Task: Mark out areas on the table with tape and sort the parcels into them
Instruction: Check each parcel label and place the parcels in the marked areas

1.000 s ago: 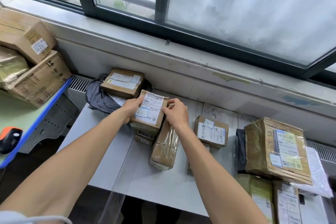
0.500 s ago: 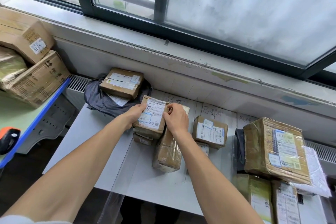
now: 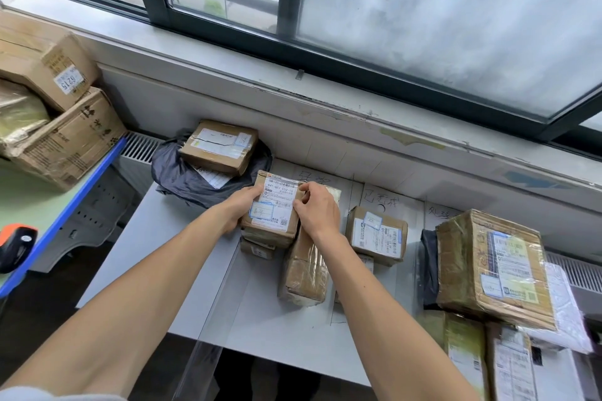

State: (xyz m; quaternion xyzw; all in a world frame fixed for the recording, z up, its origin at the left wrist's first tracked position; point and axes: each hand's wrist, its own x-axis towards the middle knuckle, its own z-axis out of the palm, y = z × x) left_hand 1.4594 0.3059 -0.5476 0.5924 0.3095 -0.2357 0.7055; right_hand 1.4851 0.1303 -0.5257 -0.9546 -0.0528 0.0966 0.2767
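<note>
Firmly, left hand [image 3: 239, 208] and right hand [image 3: 317, 210] grip the parcel [image 3: 270, 233] (label [image 3: 277, 202] up), lengthwise toward window [image 3: 423, 26].

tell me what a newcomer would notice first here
Two bare arms reach to the middle of the table, where the left hand and right hand grip a small labelled parcel over other parcels. To the right stands a big tape-wrapped box. At the back left a brown box lies on a black bag.

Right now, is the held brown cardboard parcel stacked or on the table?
Stacked: the brown cardboard parcel rests atop a smaller cardboard box, label upward.
</note>
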